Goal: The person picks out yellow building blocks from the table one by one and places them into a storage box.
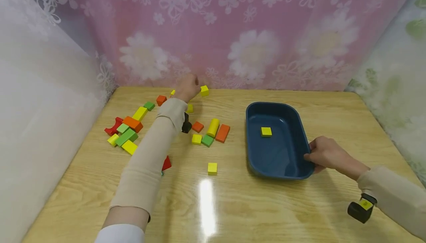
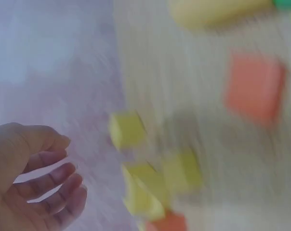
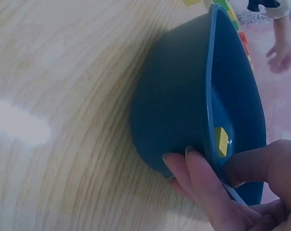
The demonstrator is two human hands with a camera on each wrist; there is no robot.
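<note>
My left hand (image 1: 188,87) hovers near the back edge of the table, beside a yellow cube (image 1: 204,91). In the left wrist view its fingers (image 2: 59,199) are loosely bent with nothing between them, and the yellow block (image 2: 127,129) lies apart from the fingertips. On the right, my right hand (image 1: 327,155) pinches the rim of a dark blue plastic basin (image 1: 251,161), thumb inside and fingers (image 3: 196,175) outside the wall. One yellow block (image 1: 266,132) lies on the basin floor.
Left of the basin are a yellow cylinder (image 1: 213,127), an orange block (image 1: 222,133), a green block (image 1: 208,140) and a lone yellow block (image 1: 212,168). Several coloured blocks, including a red arch (image 1: 114,126), cluster farther left. A pink flowered curtain (image 1: 206,32) hangs behind the table.
</note>
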